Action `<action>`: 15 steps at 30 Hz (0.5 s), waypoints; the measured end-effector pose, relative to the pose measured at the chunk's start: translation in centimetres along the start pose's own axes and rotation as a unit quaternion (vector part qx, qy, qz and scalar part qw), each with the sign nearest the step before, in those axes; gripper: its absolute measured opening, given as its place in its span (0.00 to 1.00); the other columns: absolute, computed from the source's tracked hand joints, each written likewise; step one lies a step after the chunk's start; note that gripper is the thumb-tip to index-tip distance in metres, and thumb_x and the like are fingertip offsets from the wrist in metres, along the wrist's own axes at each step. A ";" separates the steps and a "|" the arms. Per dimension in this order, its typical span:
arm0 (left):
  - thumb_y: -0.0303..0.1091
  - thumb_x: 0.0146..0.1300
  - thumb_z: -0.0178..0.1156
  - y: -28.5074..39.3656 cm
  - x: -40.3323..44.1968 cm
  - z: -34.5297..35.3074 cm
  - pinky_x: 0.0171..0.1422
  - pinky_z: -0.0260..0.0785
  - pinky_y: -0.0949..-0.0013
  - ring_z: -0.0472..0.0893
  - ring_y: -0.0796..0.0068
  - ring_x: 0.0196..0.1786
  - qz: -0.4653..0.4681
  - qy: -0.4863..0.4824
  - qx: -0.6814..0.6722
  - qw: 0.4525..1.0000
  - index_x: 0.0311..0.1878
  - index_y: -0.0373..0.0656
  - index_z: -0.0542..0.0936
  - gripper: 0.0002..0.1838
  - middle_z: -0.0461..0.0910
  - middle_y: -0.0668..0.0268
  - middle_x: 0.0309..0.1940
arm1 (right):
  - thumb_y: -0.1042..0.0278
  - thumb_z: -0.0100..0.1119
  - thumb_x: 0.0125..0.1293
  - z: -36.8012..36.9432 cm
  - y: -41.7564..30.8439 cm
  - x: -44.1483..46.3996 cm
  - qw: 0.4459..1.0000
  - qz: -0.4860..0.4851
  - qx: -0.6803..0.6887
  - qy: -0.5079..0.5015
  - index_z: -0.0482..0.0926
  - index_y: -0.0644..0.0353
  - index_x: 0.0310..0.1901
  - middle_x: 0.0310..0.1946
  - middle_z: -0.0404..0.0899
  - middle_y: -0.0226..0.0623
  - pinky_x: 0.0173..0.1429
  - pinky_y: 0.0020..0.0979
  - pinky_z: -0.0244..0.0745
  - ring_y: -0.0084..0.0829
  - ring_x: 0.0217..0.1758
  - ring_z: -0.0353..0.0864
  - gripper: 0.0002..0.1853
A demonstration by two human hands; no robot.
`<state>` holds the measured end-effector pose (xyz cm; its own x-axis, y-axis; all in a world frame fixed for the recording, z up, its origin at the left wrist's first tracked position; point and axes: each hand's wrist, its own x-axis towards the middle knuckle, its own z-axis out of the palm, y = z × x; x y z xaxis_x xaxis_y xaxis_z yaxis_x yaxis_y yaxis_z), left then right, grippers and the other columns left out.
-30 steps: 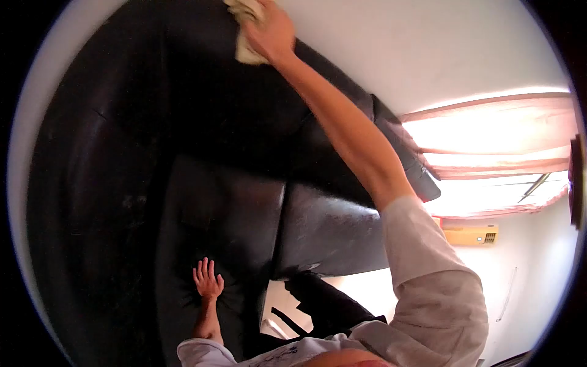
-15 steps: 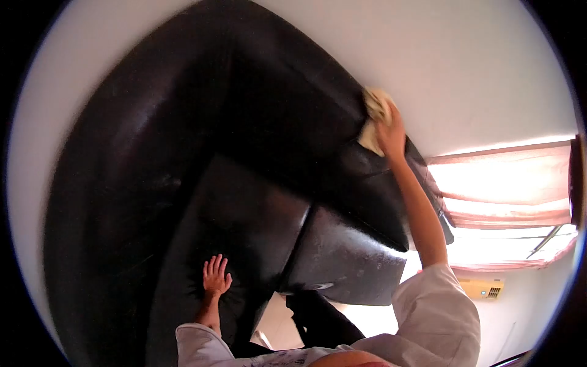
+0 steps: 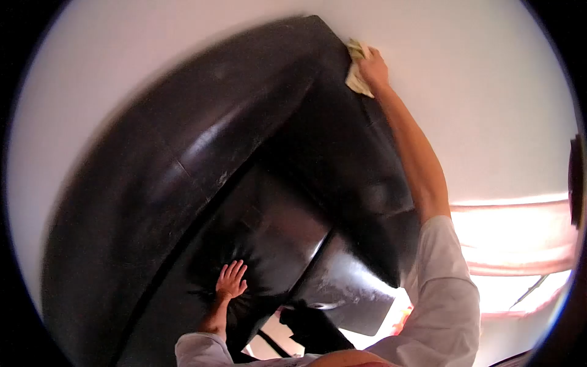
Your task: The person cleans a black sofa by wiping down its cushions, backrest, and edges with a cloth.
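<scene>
A black leather-look sofa (image 3: 183, 153) fills the middle and left of the head view. My left hand (image 3: 232, 279) lies flat on its seat cushion with fingers spread, and the upholstery dents and wrinkles around it. At the far end of an outstretched arm, my right hand (image 3: 373, 67) is closed on a pale yellow cloth (image 3: 359, 82). The cloth rests against the top edge of the sofa's backrest, close to the corner. Part of it is hidden in my fingers.
A plain pale wall (image 3: 465, 110) rises behind the sofa. Over a bright window at the right hangs a pink curtain (image 3: 520, 238). A second seat cushion (image 3: 345, 281) shines with reflected light. Below it, a dark-clad leg (image 3: 318, 327) shows above the floor.
My right hand has slid the cloth along the backrest's top edge toward the corner. The view has shifted, and my left hand stays pressed on the seat.
</scene>
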<state>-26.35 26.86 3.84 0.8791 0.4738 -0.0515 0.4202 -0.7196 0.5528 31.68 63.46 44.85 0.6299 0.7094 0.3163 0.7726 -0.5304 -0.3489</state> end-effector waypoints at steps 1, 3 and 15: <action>0.50 0.66 0.51 -0.1 0.3 0.2 0.81 0.46 0.50 0.58 0.65 0.79 0.003 -0.006 0.009 1.000 0.74 0.54 0.66 0.33 0.57 0.68 0.79 | 0.53 0.60 0.62 2.2 -2.4 1.6 0.999 -0.050 0.010 0.003 0.72 0.57 0.65 0.57 0.80 0.52 0.66 0.45 0.71 0.51 0.62 0.78 0.31; 0.51 0.66 0.51 -0.2 0.1 -0.1 0.82 0.44 0.51 0.56 0.66 0.79 0.003 -0.010 0.018 1.000 0.75 0.55 0.65 0.33 0.56 0.69 0.79 | 0.55 0.60 0.61 4.8 -8.2 3.4 0.989 -0.144 -0.038 0.026 0.73 0.54 0.65 0.56 0.81 0.51 0.66 0.45 0.71 0.51 0.62 0.78 0.30; 0.53 0.66 0.51 -0.1 0.2 0.0 0.81 0.47 0.51 0.59 0.65 0.78 0.012 0.004 0.036 0.999 0.74 0.54 0.66 0.34 0.58 0.66 0.79 | 0.65 0.64 0.57 5.1 -14.3 -4.3 0.927 -0.333 0.153 -0.077 0.76 0.51 0.63 0.55 0.83 0.43 0.65 0.40 0.76 0.41 0.58 0.83 0.29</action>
<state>-26.18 27.04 3.81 0.8869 0.4609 -0.0318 0.4153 -0.7652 0.4919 17.57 70.38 43.97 -0.0167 0.9028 0.4298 0.9124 0.1895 -0.3627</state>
